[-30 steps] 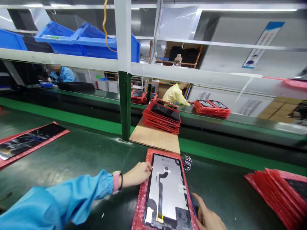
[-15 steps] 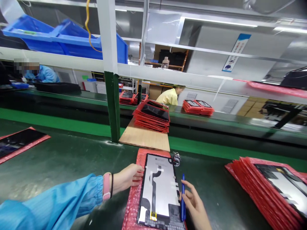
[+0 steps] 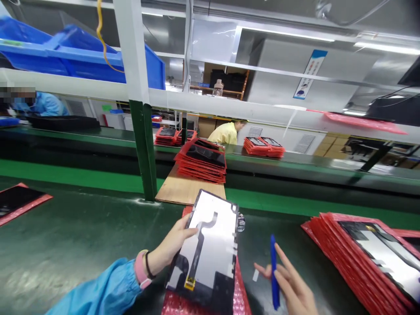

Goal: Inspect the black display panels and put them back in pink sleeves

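My left hand [image 3: 179,240] grips the left edge of a tablet screen panel [image 3: 213,245], thumb on its pale back. The panel is tilted, raised off a red bubble-wrap sheet [image 3: 242,288] beneath it. A dark ribbon cable with a gold end runs down its back. To the right, my right hand [image 3: 292,280] pinches a slim blue pen-like tool [image 3: 274,273], held upright and apart from the panel. A small white strip [image 3: 255,275] shows at a fingertip of that hand; I cannot tell whether it sticks there. A small metal clip-like object [image 3: 241,222] lies beyond the panel's right edge.
Red-wrapped panels are stacked at the right [image 3: 357,258] and on a wooden board [image 3: 170,186] ahead. Another wrapped panel [image 3: 22,199] lies far left. A green post [image 3: 144,153] rises from the bench. Two people [image 3: 226,133] are beyond the shelf, under blue bins [image 3: 82,54] at left.
My left hand has lifted and tilted the panel off the bubble wrap. My right hand has moved right, away from the panel, with the blue tool. The white strip now shows. The view has shifted slightly.
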The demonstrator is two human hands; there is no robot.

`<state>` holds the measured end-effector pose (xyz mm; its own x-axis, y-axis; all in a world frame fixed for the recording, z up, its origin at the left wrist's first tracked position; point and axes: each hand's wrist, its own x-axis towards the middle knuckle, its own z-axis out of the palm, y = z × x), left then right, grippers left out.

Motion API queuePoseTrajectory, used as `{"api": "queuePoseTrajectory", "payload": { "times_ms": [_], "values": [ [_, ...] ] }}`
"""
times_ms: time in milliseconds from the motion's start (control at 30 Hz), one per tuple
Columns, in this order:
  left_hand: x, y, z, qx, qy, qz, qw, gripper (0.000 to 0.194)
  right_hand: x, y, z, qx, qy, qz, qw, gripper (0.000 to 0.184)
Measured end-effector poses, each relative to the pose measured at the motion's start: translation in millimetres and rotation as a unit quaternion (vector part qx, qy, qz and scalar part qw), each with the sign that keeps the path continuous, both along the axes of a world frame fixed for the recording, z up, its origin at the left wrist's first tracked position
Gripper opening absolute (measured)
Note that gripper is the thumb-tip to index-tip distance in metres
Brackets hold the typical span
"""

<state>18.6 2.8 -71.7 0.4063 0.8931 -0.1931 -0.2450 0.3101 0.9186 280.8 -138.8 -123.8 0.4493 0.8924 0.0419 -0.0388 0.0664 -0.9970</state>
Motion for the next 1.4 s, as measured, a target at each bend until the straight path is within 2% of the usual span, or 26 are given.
{"api": "queuePoseTrajectory", "payload": {
  "times_ms": [67, 133, 200, 233, 300, 400, 500, 600, 633, 667, 800, 933, 1000, 1067, 1133, 1233, 1400],
  "values": [
    [-7, 5, 18.8, 0.048, -0.007, 0.019, 0.999, 0.047, 9, -1, 24.4, 0.005, -0.002, 0.041, 0.999, 0.053],
    [-9, 10, 38.1, 0.116, -0.013, 0.039, 0.992, 0.042, 8, 2, 53.2, 0.074, 0.004, 0.064, 0.995, 0.039],
    [-7, 13, 54.8, 0.180, -0.014, 0.063, 0.982, 0.039, -1, 6, 80.9, 0.161, 0.006, 0.077, 0.984, 0.037],
    [-5, 14, 61.6, 0.199, -0.013, 0.075, 0.977, 0.038, -8, 8, 92.8, 0.182, 0.002, 0.078, 0.980, 0.033],
    [-2, 16, 71.8, 0.223, -0.018, 0.093, 0.970, 0.039, -26, 14, 111.0, 0.225, -0.036, 0.073, 0.971, 0.028],
    [2, 19, 79.4, 0.233, -0.053, 0.099, 0.966, 0.043, -52, 26, 124.2, 0.278, -0.063, 0.082, 0.955, 0.015],
    [5, 22, 80.8, 0.227, -0.074, 0.094, 0.966, 0.046, -73, 38, 126.8, 0.297, -0.043, 0.083, 0.950, 0.026],
    [6, 24, 79.5, 0.213, -0.072, 0.098, 0.970, 0.046, -84, 48, 125.1, 0.284, -0.051, 0.012, 0.957, 0.055],
    [7, 25, 78.9, 0.199, -0.076, 0.094, 0.972, 0.048, -85, 51, 123.8, 0.279, -0.064, -0.018, 0.958, 0.059],
    [8, 25, 78.2, 0.183, -0.084, 0.086, 0.976, 0.050, -85, 54, 122.1, 0.278, -0.080, -0.046, 0.956, 0.056],
    [11, 24, 76.2, 0.140, -0.114, 0.053, 0.982, 0.057, -81, 65, 113.3, 0.322, -0.160, -0.096, 0.928, 0.022],
    [9, 20, 76.5, 0.143, -0.103, 0.061, 0.982, 0.059, -76, 71, 109.2, 0.378, -0.296, -0.150, 0.864, 0.011],
    [7, 17, 77.4, 0.148, -0.090, 0.071, 0.982, 0.058, -76, 71, 110.3, 0.381, -0.322, -0.129, 0.857, 0.017],
    [6, 14, 78.8, 0.160, -0.078, 0.094, 0.980, 0.057, -78, 70, 111.6, 0.367, -0.319, -0.108, 0.867, 0.032],
    [6, 11, 80.5, 0.180, -0.071, 0.124, 0.973, 0.058, -81, 69, 112.0, 0.363, -0.315, -0.110, 0.870, 0.040],
    [6, 9, 82.4, 0.204, -0.072, 0.144, 0.966, 0.063, -84, 68, 111.5, 0.368, -0.317, -0.113, 0.867, 0.039],
    [5, 10, 80.8, 0.211, -0.053, 0.126, 0.968, 0.064, -85, 67, 112.8, 0.352, -0.339, -0.115, 0.865, 0.038]
  ]
}}
